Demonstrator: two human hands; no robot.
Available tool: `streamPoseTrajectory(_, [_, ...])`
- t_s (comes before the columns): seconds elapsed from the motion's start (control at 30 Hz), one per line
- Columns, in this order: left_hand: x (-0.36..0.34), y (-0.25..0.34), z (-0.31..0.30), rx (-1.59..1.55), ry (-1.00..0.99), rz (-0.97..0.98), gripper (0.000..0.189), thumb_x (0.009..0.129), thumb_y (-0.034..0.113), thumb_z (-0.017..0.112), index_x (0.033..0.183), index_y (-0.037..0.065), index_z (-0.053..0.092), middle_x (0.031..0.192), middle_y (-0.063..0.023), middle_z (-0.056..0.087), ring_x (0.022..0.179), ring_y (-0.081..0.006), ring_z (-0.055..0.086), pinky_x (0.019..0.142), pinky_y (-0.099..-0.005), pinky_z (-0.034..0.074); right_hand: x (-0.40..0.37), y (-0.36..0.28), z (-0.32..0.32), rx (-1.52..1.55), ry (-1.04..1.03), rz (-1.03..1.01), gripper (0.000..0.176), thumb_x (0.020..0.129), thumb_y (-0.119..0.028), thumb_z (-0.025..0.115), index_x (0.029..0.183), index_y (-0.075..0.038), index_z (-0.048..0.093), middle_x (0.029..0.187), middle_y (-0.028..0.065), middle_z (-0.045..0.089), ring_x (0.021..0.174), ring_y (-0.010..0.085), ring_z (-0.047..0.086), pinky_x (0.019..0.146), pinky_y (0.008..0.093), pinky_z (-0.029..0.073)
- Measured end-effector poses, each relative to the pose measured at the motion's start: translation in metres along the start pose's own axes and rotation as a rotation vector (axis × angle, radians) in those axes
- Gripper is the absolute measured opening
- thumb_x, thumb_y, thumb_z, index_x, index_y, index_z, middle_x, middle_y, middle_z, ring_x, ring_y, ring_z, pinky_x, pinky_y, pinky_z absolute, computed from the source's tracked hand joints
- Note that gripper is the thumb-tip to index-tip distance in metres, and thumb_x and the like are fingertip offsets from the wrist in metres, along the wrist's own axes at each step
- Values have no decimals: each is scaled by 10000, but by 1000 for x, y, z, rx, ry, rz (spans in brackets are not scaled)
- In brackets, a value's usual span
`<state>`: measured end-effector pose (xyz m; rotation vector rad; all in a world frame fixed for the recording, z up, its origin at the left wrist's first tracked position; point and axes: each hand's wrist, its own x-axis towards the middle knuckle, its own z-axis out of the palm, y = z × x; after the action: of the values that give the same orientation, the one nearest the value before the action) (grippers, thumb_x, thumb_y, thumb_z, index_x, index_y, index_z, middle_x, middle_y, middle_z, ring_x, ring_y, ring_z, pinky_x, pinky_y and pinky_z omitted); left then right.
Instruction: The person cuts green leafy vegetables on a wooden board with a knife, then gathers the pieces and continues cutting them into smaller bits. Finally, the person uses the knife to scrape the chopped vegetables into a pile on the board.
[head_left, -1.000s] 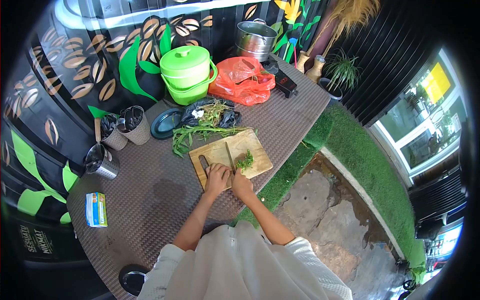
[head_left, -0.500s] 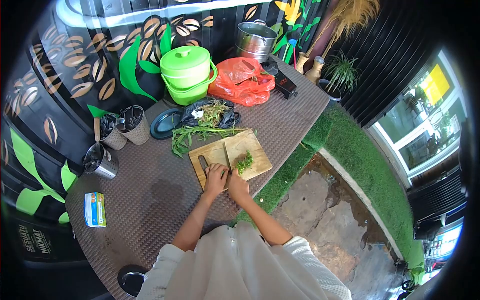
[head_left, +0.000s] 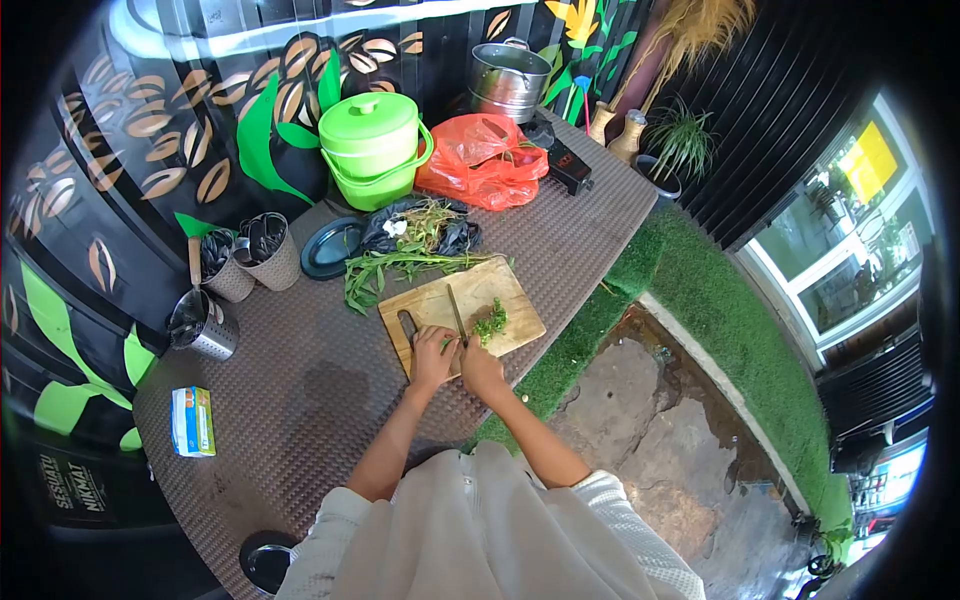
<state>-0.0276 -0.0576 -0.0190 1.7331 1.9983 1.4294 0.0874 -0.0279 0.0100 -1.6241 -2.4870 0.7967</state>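
Observation:
A wooden cutting board (head_left: pixel 425 302) lies at a slant near the table's right edge. My right hand (head_left: pixel 483 370) is closed round the handle of a knife (head_left: pixel 456 307), whose blade points away from me across the board. Just left of the blade, my left hand (head_left: pixel 432 357) rests on the board with its fingers curled and pressed together; whatever they pinch is too small to make out. Chopped green leaves (head_left: pixel 490 321) sit in a small heap to the right of the blade. Long leafy stems (head_left: pixel 375 275) lie beyond the board's far edge.
Behind the board are a dark oval plate (head_left: pixel 333 248), a black plastic bag (head_left: pixel 460 236) with plant scraps, a green lidded bucket (head_left: pixel 370 150), a red plastic bag (head_left: pixel 480 165) and a metal pot (head_left: pixel 508 85). Cutlery holders (head_left: pixel 272 262) and a small carton (head_left: pixel 193 422) stand left.
My right hand and the knife have shifted slightly to the right, and the blade's angle has altered a little. My left hand stays curled at nearly the same spot.

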Motion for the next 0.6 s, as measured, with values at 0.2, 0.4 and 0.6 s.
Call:
streamPoseTrajectory(0.2, [-1, 0, -2, 10, 3, 9, 65, 742, 61, 682, 784, 15, 664, 820, -105, 604, 870, -288, 539, 780, -387, 431, 5, 0, -1, -1, 31, 14, 271, 925, -246, 415, 1016, 9, 398, 834, 280, 634, 807, 434, 640, 703, 495, 515])
streamPoseTrajectory(0.4, [-2, 0, -4, 8, -3, 31, 83, 764, 73, 648, 825, 21, 670, 870, -101, 608, 899, -285, 531, 824, -380, 409, -2, 4, 0, -24, 24, -25, 277, 928, -244, 408, 1022, 16, 399, 808, 277, 634, 789, 433, 640, 698, 495, 516])
streamPoseTrajectory(0.6, [-1, 1, -5, 36, -12, 34, 89, 770, 61, 640, 838, 26, 685, 863, -96, 612, 918, -278, 504, 820, -374, 409, 7, 3, 3, -8, 23, -32, 296, 918, -226, 418, 1070, 25, 388, 821, 285, 632, 801, 439, 636, 708, 505, 508])
